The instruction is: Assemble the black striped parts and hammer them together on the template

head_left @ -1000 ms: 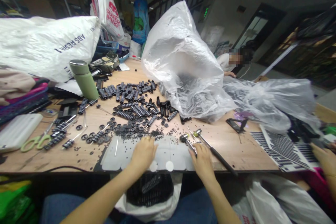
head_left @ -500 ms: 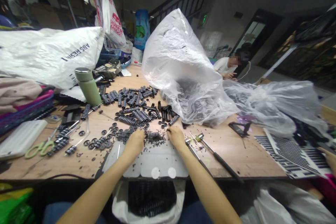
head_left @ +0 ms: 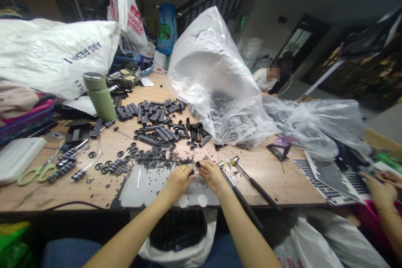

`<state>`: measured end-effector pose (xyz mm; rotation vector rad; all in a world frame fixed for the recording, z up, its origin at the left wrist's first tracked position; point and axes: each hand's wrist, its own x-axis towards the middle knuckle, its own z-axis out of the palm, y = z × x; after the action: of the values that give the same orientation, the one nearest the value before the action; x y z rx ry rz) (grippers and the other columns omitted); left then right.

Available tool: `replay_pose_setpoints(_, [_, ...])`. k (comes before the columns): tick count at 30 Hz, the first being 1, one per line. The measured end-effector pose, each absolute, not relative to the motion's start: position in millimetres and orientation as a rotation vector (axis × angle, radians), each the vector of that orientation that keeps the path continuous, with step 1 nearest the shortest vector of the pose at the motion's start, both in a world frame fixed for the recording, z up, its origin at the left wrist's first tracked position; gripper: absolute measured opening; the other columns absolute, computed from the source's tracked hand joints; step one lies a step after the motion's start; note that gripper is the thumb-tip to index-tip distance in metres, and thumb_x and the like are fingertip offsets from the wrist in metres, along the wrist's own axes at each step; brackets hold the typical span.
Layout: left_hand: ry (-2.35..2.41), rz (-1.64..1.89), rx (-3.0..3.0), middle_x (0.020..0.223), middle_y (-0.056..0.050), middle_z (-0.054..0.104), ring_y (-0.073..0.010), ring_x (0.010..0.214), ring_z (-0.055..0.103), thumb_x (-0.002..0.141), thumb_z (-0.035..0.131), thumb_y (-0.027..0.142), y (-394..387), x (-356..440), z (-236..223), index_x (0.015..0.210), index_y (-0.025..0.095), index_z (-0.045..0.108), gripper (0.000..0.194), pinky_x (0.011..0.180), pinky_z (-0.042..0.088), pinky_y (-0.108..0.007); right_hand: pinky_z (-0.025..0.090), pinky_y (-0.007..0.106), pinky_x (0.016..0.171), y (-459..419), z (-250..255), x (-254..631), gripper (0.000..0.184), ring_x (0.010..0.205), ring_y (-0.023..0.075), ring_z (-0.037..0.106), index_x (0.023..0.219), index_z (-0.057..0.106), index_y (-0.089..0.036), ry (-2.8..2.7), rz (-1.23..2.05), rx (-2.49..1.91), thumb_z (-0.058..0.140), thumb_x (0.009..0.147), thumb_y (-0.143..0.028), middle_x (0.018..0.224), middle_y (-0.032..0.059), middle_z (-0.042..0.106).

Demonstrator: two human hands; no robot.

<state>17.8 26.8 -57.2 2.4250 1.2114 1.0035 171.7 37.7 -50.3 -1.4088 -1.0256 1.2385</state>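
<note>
My left hand point(head_left: 178, 183) is closed at the front of the table, over a grey mat point(head_left: 133, 190). A dark end shows at its fingertips; the hand hides the rest, so its kind is unclear. Close on the right, my right hand point(head_left: 214, 176) pinches a small black cap-like piece point(head_left: 197, 164). The two hands' fingertips nearly meet. Just beyond them lie scattered tiny black bits point(head_left: 185, 157) and black discs point(head_left: 153, 159). Farther back is a pile of ribbed black rollers point(head_left: 166, 134) with pale bands.
Two hammer-like tools point(head_left: 256, 184) lie right of my hands. A large clear plastic bag point(head_left: 216, 79) stands behind. To the left are scissors point(head_left: 37, 171) and a green flask point(head_left: 99, 96). An open bag of rollers point(head_left: 207, 245) hangs below the edge. Another person's hands point(head_left: 381, 188) are far right.
Both hands have drawn nearer to me and closer together. The ribbed roller that lay beside my left hand is gone from that spot. Another person's hands have come further into view at right.
</note>
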Motion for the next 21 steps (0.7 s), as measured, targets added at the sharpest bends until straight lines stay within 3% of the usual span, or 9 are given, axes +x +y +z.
replay_pose_setpoints(6, [1.198, 1.075, 2.208, 0.104, -0.008, 0.063, -0.0171, 0.094, 0.059, 0.087, 0.039, 0.029, 24, 20, -59, 0.112, 0.017, 0.054, 0.031, 0.082, 0.048, -0.032, 0.05, 0.021, 0.061, 22, -42, 166, 0.023, 0.061, 0.0105, 0.061, 0.07, 0.06, -0.016, -0.73, 1.46, -1.2, 0.065, 0.062, -0.036, 0.065, 0.0015, 0.065])
replay_pose_setpoints(14, [1.321, 0.961, 2.141, 0.106, -0.008, 0.064, -0.0186, 0.096, 0.06, 0.086, 0.04, 0.034, 13, 10, -51, 0.111, 0.019, 0.056, 0.034, 0.085, 0.047, -0.034, 0.049, 0.022, 0.064, 11, -38, 154, 0.019, 0.065, 0.0108, 0.06, 0.074, 0.068, -0.016, -0.785, 1.488, -1.127, 0.071, 0.06, -0.029, 0.073, 0.0011, 0.067])
replay_pose_setpoints(18, [1.348, 0.953, 2.033, 0.117, -0.008, 0.059, -0.0192, 0.107, 0.054, 0.085, 0.04, 0.035, 12, 3, -49, 0.116, 0.019, 0.052, 0.037, 0.092, 0.042, -0.035, 0.049, 0.026, 0.068, 14, -39, 149, 0.018, 0.074, 0.0153, 0.061, 0.083, 0.069, -0.019, -1.254, 1.212, -1.244, 0.062, 0.072, -0.033, 0.082, 0.0027, 0.068])
replay_pose_setpoints(21, [1.38, 1.042, 1.892, 0.109, -0.006, 0.063, -0.0188, 0.101, 0.058, 0.084, 0.039, 0.036, 16, -7, -44, 0.11, 0.02, 0.056, 0.035, 0.086, 0.046, -0.033, 0.046, 0.028, 0.078, 40, -40, 144, 0.028, 0.089, 0.0163, 0.059, 0.1, 0.063, -0.02, -1.644, 0.704, -1.543, 0.042, 0.086, -0.032, 0.098, 0.0049, 0.066])
